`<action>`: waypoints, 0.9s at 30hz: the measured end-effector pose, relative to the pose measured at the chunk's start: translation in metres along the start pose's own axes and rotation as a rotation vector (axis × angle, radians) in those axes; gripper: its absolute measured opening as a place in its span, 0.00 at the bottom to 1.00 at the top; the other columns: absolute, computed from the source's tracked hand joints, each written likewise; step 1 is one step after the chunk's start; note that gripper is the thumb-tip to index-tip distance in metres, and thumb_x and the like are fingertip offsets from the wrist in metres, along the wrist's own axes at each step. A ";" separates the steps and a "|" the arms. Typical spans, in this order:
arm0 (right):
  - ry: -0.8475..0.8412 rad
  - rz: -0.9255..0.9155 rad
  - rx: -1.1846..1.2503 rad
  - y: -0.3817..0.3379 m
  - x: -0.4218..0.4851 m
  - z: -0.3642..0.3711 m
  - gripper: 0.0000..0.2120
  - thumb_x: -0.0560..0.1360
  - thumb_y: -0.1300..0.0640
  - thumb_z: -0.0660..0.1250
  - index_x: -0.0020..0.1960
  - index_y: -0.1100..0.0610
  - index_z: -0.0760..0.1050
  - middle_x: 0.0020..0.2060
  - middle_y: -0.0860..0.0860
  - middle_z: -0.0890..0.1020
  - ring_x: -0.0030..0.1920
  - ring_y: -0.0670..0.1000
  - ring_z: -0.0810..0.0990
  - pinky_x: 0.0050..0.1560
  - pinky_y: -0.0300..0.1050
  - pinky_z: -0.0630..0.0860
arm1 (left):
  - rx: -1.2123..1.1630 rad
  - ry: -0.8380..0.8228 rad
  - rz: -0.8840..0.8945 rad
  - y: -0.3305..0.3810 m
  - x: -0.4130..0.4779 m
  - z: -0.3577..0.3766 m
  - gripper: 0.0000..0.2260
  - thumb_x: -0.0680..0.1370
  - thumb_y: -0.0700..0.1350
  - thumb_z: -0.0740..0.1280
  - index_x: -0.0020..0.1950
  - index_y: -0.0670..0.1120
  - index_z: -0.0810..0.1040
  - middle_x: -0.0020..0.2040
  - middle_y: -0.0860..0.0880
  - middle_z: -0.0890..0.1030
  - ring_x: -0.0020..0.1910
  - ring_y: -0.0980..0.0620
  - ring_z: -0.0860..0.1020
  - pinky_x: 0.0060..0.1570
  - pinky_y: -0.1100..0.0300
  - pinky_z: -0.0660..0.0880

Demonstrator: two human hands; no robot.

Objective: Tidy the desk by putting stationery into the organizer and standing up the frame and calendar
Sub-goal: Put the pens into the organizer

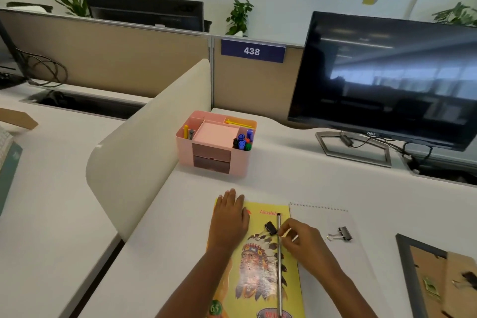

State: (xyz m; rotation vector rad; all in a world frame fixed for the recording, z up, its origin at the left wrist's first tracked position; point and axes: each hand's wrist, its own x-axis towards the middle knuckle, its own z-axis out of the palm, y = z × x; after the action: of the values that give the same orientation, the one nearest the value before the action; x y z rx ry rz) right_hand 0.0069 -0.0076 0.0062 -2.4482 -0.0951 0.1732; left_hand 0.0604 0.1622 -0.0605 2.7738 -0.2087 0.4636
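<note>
Right hand [300, 237] fingers pinched on thin stiff ruler [279, 261] lying on yellow book [260, 261], organizer [215, 160] at 11 o'clock; left hand [228, 217] flat, fingers together; light, slippery, grip mid-length.

wall [284, 2]: white, blue and yellow squares | partition [103, 54]: tan, sign [252, 51] "438" | divider [154, 131]: cream, between desks | desk [296, 175]: white | monitor [392, 80]: dark, reflecting ceiling lights | plants [238, 17] behind partition
</note>
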 end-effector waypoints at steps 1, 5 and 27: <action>-0.044 -0.035 -0.050 0.001 -0.004 0.002 0.07 0.75 0.63 0.62 0.45 0.53 0.76 0.35 0.40 0.71 0.31 0.39 0.73 0.31 0.29 0.67 | -0.003 0.002 0.002 0.001 0.000 -0.001 0.19 0.73 0.48 0.54 0.51 0.42 0.81 0.51 0.40 0.82 0.51 0.42 0.81 0.52 0.48 0.76; -0.200 -0.185 -0.226 0.009 -0.014 0.006 0.12 0.75 0.64 0.62 0.52 0.51 0.79 0.38 0.40 0.64 0.37 0.40 0.68 0.37 0.26 0.63 | -0.018 0.005 -0.003 0.001 -0.001 -0.001 0.19 0.73 0.47 0.53 0.51 0.41 0.80 0.52 0.39 0.82 0.51 0.41 0.81 0.52 0.46 0.76; 0.373 -0.463 0.224 -0.103 0.061 -0.059 0.07 0.76 0.61 0.62 0.53 0.57 0.65 0.46 0.48 0.75 0.40 0.41 0.75 0.39 0.23 0.73 | -0.002 -0.040 -0.007 0.002 0.000 -0.005 0.18 0.72 0.48 0.54 0.49 0.45 0.81 0.50 0.43 0.83 0.50 0.45 0.81 0.50 0.51 0.78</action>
State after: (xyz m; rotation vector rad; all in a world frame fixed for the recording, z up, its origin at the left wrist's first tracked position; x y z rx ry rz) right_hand 0.0735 0.0412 0.1108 -2.1280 -0.4450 -0.4500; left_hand 0.0584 0.1617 -0.0556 2.7831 -0.2078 0.4064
